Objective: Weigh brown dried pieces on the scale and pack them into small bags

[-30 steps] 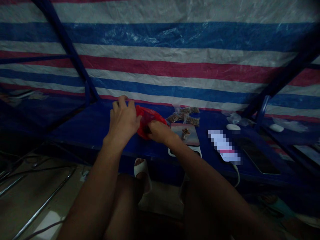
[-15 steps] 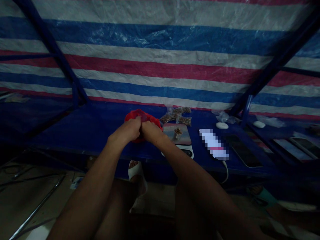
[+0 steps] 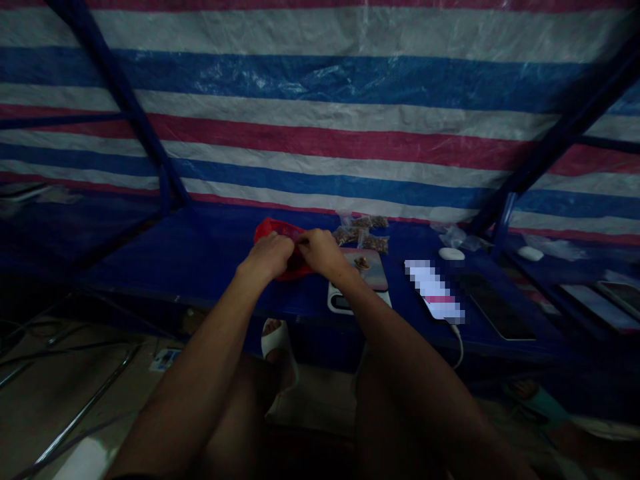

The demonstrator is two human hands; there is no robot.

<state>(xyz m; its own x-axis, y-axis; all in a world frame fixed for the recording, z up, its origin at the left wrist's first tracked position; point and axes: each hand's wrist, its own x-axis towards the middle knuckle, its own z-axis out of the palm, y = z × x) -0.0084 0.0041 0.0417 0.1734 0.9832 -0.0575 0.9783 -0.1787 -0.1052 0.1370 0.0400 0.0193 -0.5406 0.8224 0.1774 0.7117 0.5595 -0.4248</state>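
Note:
A red plastic bag lies on the blue table, its mouth towards me. My left hand is closed at the bag's left side, fingers curled into its edge. My right hand pinches at the right side of the same bag, its fingertips partly hidden. Just right of the bag stands a white kitchen scale with a small cup of brown pieces on its plate. My right wrist passes over the scale's left part.
Several clear bags of small brown pieces lie behind the scale. To the right are a lit phone with a cable, a dark phone and a white oval case. Blue frame bars slant before a striped tarp.
My two hands have moved slightly apart, the right one shifting right and up along the bag. The whole view has shifted a little, and more of the scale's front shows.

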